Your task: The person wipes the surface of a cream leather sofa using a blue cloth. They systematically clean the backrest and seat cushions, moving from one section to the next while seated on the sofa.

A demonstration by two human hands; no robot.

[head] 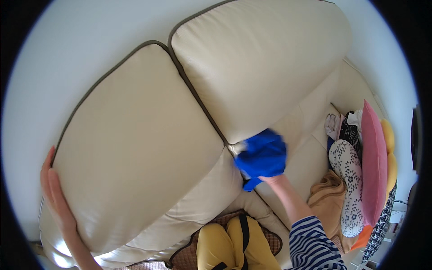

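A cream leather sofa fills most of the view, its back cushions edged in dark piping. At the left rim, my left hand (55, 194) rests flat against the outer side of the left back cushion (141, 135), holding nothing. My right hand (268, 179) is largely hidden by a blurred blue cloth (265, 155) that it holds. This cloth lies at the gap where the left and right back cushions meet the seat. Above it rises the right back cushion (256, 67). A small whitish, shiny patch shows at the gap beside the cloth; what it is I cannot tell.
On the right of the sofa seat (303, 162) are a pink cushion (374, 165), a patterned white pillow (347, 189), a tan garment (327, 199) and a heap of clothes (347, 125). My knees in yellow trousers (233, 246) are on a brown woven mat (189, 251).
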